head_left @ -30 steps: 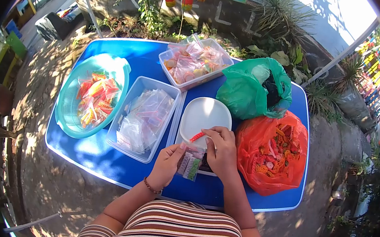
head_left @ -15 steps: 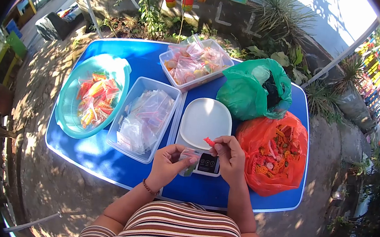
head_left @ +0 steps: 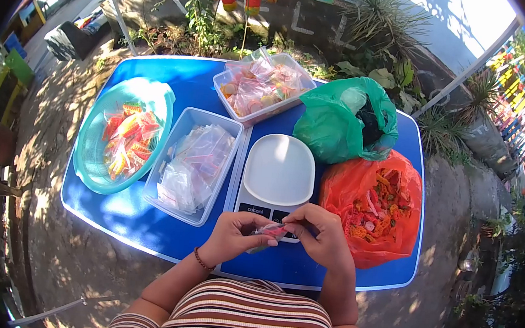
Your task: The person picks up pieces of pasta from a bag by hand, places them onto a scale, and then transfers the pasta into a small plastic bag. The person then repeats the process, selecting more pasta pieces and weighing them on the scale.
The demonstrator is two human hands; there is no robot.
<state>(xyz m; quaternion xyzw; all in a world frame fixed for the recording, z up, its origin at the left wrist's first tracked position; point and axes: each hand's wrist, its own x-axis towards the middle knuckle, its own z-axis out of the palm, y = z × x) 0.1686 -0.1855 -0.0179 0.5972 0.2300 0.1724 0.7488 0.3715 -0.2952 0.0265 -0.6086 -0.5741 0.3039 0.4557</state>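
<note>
While the left hand (head_left: pixel 235 234) pinches one small clear bag (head_left: pixel 270 230) between thumb and fingers, the right hand (head_left: pixel 325 234) has its fingers close together at the bag's upper right end. You cannot tell if the right fingers grip the bag or only touch it. The bag is up in front of the person's chest, over the near end of one white scale (head_left: pixel 254 210). Its long side seems to slant, one end up to the right, the other down to the left, but the hands hide part of it. Something red shows in it.

One bracelet (head_left: pixel 204 260) goes around the left wrist. One pale tray (head_left: pixel 280 169) sits on the scale. To the right are two big bags: a red bag (head_left: pixel 364 256) full of red and orange bits, and a green bag (head_left: pixel 326 123) behind it. To the left is one box (head_left: pixel 170 208) of clear bags. Farther back is another box (head_left: pixel 273 113) of filled bags. One blue-green basket (head_left: pixel 88 169) is at the far left. All stand on one blue bench (head_left: pixel 131 219).
</note>
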